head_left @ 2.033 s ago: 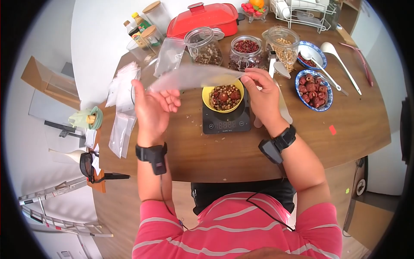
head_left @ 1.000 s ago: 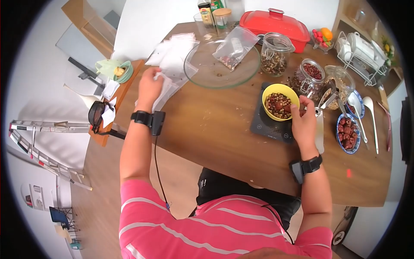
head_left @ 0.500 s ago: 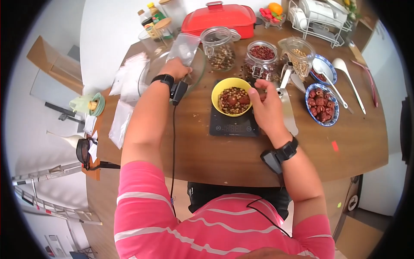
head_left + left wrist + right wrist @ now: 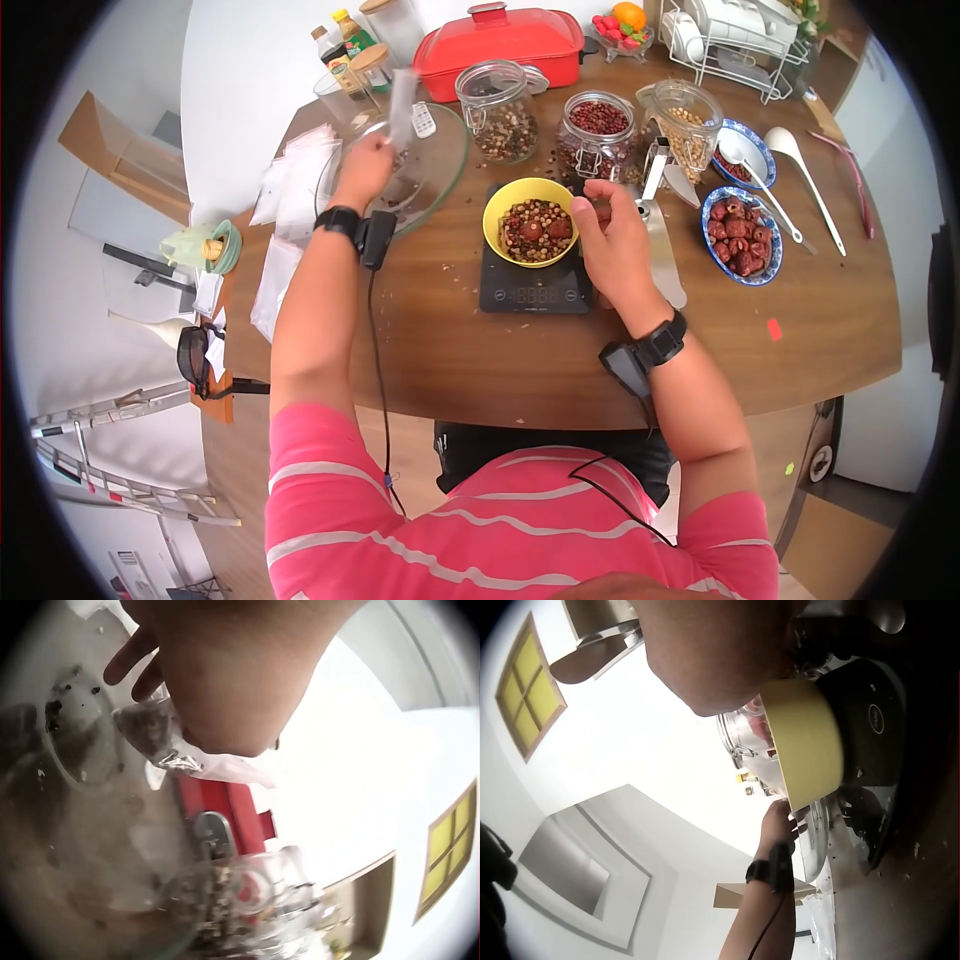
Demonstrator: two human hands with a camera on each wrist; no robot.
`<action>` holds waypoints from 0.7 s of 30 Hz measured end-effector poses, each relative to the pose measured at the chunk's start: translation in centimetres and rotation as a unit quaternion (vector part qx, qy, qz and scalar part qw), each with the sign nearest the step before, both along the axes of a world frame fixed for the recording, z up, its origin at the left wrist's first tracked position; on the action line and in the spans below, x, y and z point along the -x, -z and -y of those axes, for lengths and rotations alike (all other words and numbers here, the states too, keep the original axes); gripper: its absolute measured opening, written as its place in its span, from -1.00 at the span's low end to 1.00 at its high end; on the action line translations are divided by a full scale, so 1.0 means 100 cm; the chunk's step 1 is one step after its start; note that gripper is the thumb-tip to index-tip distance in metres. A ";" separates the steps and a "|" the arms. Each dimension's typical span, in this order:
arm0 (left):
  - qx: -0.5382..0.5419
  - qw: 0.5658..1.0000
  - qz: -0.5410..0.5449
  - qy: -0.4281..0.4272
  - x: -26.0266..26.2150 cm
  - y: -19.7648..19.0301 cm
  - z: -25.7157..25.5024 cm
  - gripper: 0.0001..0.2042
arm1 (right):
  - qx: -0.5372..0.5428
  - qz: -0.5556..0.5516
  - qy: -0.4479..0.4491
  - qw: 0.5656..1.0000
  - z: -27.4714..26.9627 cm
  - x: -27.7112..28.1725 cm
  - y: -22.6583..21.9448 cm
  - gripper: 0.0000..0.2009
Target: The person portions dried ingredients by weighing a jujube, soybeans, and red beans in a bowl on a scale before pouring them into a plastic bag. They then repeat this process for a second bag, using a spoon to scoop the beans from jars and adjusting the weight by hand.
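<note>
My left hand (image 4: 367, 170) pinches a clear plastic bag (image 4: 402, 108), held up over the large glass dish (image 4: 452, 180); in the left wrist view the bag (image 4: 150, 733) hangs below the hand (image 4: 225, 671), two fingers extended. My right hand (image 4: 618, 245) is at the right side of the yellow bowl (image 4: 492, 235), fingers loosely bent, holding nothing visible; whether it touches the rim I cannot tell. The bowl, with mixed beans and red dates (image 4: 533, 229), stands on a black scale (image 4: 500, 296). The right wrist view shows the bowl (image 4: 802, 742) beside that hand (image 4: 712, 652).
Jars of peppercorn-like grains (image 4: 505, 130), red beans (image 4: 598, 120) and pale beans (image 4: 685, 125) stand behind. Date bowl (image 4: 742, 278), white ladle (image 4: 800, 170) and metal utensils lie right. Plastic bags (image 4: 300, 185) lie left; a white remote-like object (image 4: 424, 120) and red cooker (image 4: 495, 55) are behind.
My left hand went from the bags at the left to the glass dish, then lifted the bag there, uncovering the white object. My right hand has stayed beside the yellow bowl since half a second ago.
</note>
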State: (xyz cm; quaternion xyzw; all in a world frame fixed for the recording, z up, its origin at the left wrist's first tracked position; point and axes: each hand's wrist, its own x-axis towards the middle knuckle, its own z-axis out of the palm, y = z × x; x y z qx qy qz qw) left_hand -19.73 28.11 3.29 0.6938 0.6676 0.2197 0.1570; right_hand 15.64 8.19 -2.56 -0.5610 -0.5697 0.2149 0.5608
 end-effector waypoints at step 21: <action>0.274 0.676 0.614 0.301 -0.030 0.017 0.170 -0.52 | -0.176 0.300 -0.139 0.927 -0.004 0.059 -0.158 -0.60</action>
